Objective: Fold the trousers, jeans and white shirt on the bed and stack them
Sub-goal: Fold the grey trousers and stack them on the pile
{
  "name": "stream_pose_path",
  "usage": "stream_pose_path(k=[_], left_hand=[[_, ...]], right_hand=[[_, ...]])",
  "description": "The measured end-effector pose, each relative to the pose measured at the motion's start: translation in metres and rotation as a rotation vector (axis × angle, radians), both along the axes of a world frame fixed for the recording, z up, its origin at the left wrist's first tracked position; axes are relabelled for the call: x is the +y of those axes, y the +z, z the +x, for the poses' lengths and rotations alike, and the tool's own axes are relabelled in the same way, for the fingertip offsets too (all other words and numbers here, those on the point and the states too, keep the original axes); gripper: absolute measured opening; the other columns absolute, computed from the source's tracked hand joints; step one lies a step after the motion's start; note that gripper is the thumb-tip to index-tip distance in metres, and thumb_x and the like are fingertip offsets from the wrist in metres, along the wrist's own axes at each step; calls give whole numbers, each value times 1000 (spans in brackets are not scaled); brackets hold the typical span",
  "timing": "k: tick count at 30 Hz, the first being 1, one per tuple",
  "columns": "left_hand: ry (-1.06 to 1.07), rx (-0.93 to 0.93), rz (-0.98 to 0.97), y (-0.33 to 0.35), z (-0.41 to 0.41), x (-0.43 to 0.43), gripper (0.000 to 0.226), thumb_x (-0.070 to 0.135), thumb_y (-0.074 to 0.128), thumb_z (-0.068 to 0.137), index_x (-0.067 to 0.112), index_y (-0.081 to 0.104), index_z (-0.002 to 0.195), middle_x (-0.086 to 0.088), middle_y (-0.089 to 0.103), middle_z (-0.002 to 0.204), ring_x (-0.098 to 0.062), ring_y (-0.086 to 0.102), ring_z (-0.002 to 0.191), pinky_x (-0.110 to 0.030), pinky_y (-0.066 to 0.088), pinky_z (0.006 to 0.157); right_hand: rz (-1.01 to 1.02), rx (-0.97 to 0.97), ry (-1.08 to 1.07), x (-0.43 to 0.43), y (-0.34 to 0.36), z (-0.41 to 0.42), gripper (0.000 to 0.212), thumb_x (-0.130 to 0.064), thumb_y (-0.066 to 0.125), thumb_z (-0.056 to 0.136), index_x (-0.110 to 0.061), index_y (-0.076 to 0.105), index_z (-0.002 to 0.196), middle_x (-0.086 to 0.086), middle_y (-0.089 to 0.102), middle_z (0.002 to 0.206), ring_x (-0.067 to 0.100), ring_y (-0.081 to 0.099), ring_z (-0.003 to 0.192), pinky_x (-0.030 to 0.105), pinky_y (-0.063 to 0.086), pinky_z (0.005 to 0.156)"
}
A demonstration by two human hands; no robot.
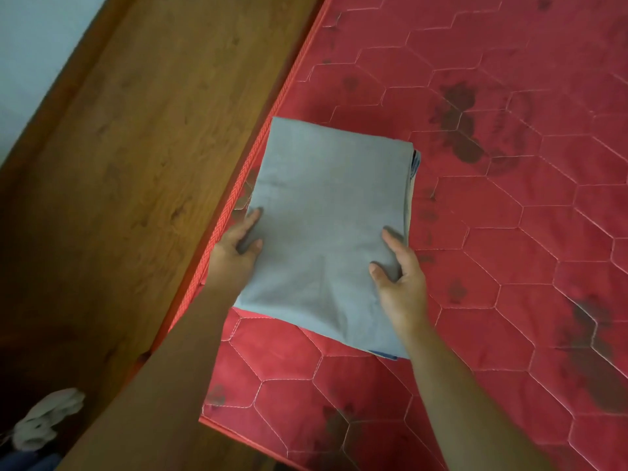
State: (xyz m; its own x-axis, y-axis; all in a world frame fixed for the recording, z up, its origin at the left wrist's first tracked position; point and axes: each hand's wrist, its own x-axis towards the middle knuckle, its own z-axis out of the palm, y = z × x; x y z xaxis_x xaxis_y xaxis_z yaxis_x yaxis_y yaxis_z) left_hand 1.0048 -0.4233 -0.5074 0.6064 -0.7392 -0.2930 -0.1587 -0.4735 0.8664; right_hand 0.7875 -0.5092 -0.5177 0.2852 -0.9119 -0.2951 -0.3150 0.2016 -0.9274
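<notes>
As folded grey fabric (326, 212) lies on the red quilted bed (509, 266), my left grip (238, 248) and right grip (401, 283) pinch its side edges.

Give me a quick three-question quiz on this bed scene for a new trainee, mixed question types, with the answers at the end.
1. True or false: the stack lies on the floor.
2. Which colour peeks out from under the grey layer? A blue, B green, C yellow.
3. Fill in: the left hand and right hand hold the stack by its two ___.
Key: 1 false, it lies on the red mattress. 2 A. 3 sides.
</notes>
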Motion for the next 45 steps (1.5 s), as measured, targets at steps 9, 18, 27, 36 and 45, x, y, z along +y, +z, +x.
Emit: stream_pose_path(k=[9,18,27,36,45], left_hand=[[-28,17,43,-14,-2,6,54,-4,52,89,28,45,132,16,44,131,-10,40,130,-27,28,111],[-308,-973,192,-15,-37,-1,41,15,45,84,9,51,125,-21,48,134,-35,36,128,-58,32,100],[-600,-963,434,-55,-31,10,52,37,25,93,25,27,143,0,28,152,-21,19,140,-64,23,102],[-319,-741,616,-18,-41,27,50,32,29,98,24,21,146,6,4,157,-29,8,143,-51,8,113],[-367,-785,185,38,-184,-23,39,24,40,83,3,64,105,-17,62,117,-37,58,107,-49,47,87]], right_hand=[[23,25,-3,5,-13,-13,53,2,59,85,-24,47,129,-11,46,135,-21,37,118,2,25,102],[-646,684,178,20,-5,2,49,-19,49,80,-14,48,128,26,33,144,38,28,131,59,21,104],[-599,943,543,26,-45,15,59,-52,36,87,-30,32,142,-6,24,153,15,16,142,73,15,98],[-588,825,537,16,-24,-45,48,-29,34,85,-13,51,127,3,43,143,35,48,122,64,45,87],[-544,678,202,22,32,-149,41,-27,42,84,-5,63,111,13,63,116,29,60,104,38,49,88]])
